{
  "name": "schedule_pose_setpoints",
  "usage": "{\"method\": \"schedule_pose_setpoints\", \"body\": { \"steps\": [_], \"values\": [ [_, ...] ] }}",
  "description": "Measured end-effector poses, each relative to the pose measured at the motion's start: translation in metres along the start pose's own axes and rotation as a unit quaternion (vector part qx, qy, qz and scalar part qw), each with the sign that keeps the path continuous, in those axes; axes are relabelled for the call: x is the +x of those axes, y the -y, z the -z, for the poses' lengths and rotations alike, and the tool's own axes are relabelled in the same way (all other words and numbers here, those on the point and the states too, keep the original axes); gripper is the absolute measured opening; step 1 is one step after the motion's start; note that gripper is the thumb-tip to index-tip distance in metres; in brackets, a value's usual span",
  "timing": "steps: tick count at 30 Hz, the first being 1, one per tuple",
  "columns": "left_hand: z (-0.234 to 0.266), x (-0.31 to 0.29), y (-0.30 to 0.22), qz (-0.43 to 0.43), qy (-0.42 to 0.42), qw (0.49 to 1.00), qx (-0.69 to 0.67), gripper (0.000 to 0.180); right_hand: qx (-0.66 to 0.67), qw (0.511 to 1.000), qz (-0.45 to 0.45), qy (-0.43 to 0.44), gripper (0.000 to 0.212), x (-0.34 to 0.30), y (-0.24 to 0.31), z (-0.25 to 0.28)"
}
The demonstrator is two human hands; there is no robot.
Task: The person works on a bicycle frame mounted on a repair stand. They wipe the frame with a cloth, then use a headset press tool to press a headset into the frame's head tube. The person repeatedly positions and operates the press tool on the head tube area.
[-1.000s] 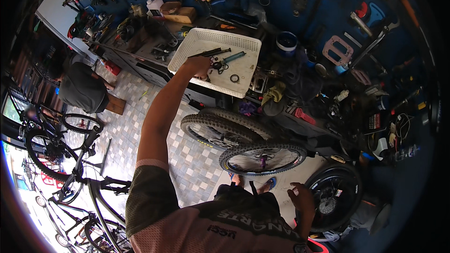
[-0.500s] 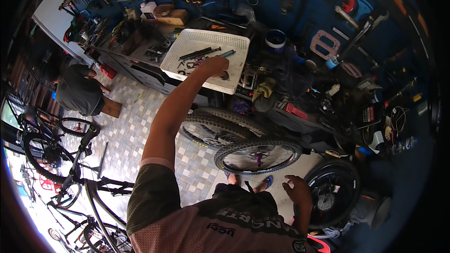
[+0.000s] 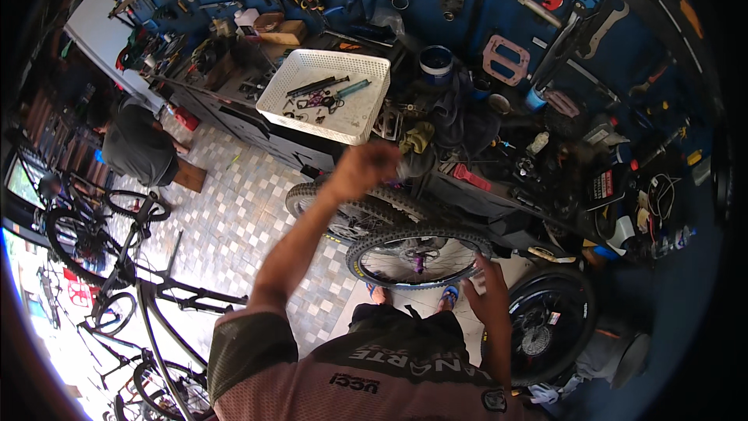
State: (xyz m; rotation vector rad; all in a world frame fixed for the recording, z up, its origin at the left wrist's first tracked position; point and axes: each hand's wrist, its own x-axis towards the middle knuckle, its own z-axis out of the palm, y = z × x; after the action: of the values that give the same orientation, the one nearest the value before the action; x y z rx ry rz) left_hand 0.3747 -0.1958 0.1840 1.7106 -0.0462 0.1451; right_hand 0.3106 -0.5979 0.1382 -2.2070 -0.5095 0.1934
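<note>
My left hand (image 3: 365, 174) hangs in front of the white basket (image 3: 360, 137), above the bicycle wheels. Its fingers are closed around something small and dark, partly hidden and blurred. In the basket lie black rods (image 3: 318, 86), a teal tube (image 3: 352, 89), purple parts (image 3: 315, 100) and several small dark pieces. My right hand (image 3: 487, 290) is held low beside the near wheel (image 3: 421, 258), which has a purple hub. Its fingers are apart and nothing shows in them.
More tyres stand against the bench, and a black wheel (image 3: 549, 327) leans at the right. Tools hang on the blue wall (image 3: 483, 19). A bike frame (image 3: 156, 327) stands at the left. Farther back, a person in a dark shirt (image 3: 136, 144) sits on a wooden box (image 3: 189, 176).
My left hand has come out of the basket toward me with the small dark thing, which no longer lies there. My right hand has risen slightly toward the near wheel.
</note>
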Motion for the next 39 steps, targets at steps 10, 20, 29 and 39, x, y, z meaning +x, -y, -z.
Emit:
{"method": "schedule_pose_setpoints", "body": {
  "steps": [10,20,29,39],
  "values": [
    [-0.244,-0.130,0.033,0.261,-0.066,0.922,-0.277,0.032,0.008,0.880,0.435,0.192,0.054,0.076,-0.018,0.056],
    [-0.343,-0.176,0.008,0.188,-0.170,0.845,-0.470,0.038,0.050,0.840,0.491,0.225,0.052,0.066,-0.064,0.101],
    [-0.351,-0.226,-0.016,0.133,-0.270,0.856,-0.421,0.033,0.030,0.809,0.545,0.216,0.049,0.021,-0.021,0.099],
    [-0.375,-0.301,-0.019,0.058,-0.298,0.883,-0.359,0.015,0.012,0.833,0.519,0.190,0.045,-0.064,0.003,0.081]
  ]
}}
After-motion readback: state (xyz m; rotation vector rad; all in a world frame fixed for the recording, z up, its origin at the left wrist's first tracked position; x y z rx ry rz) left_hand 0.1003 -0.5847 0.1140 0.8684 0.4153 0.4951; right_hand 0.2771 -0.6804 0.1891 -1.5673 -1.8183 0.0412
